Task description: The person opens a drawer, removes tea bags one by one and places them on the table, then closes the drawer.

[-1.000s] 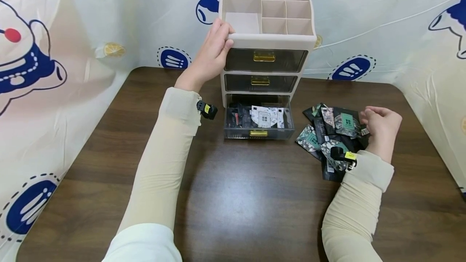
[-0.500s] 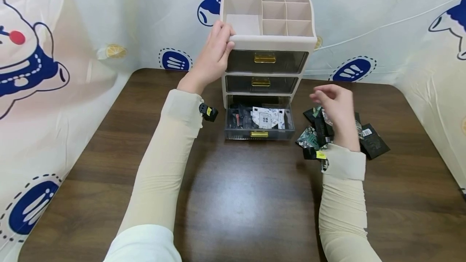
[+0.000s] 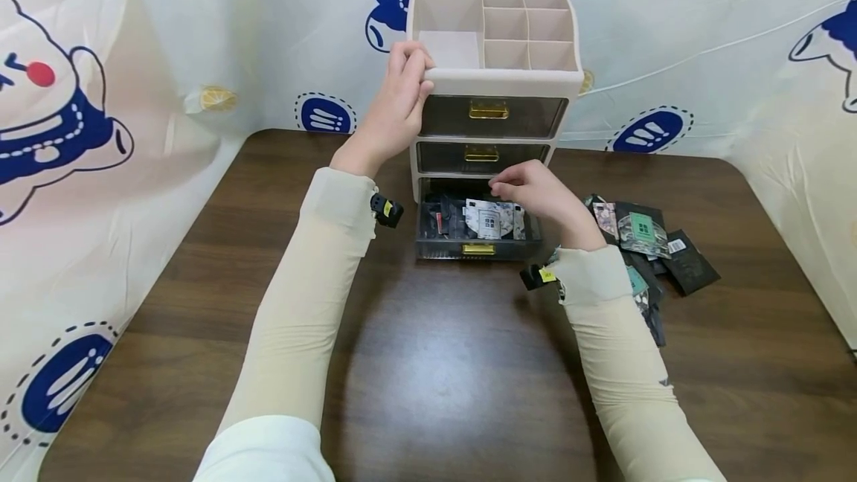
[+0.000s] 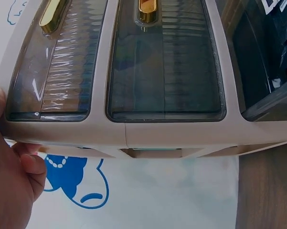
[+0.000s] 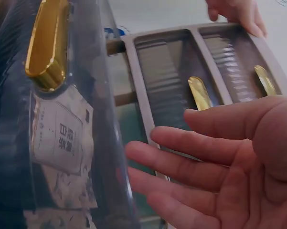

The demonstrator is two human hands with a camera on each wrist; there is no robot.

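Note:
A cream desktop drawer organizer (image 3: pixel 502 84) stands at the back of the table. My left hand (image 3: pixel 398 99) grips its upper left corner; in the left wrist view the fingers (image 4: pixel 32 167) curl round the frame's edge. The bottom drawer (image 3: pixel 442 250) is pulled out, with black sachets (image 3: pixel 455 218) and a white printed sachet (image 3: pixel 489 222) inside. Over the drawer's right rear part hovers my right hand (image 3: pixel 542 192). From the right wrist view its fingers (image 5: pixel 181 167) are loosely extended, with nothing between them, beside the drawer's clear front.
A loose pile of black and green patterned sachets (image 3: pixel 643 229) lies on the brown table (image 3: pixel 428 363) to the right, partly hidden by my right forearm. Two upper drawers (image 3: pixel 492 117) are closed. A printed curtain (image 3: pixel 268 36) hangs behind.
My right hand has moved left from the sachet pile to above the pulled-out drawer. One black sachet at the pile's right now lies more exposed. The left hand keeps its grip on the organizer.

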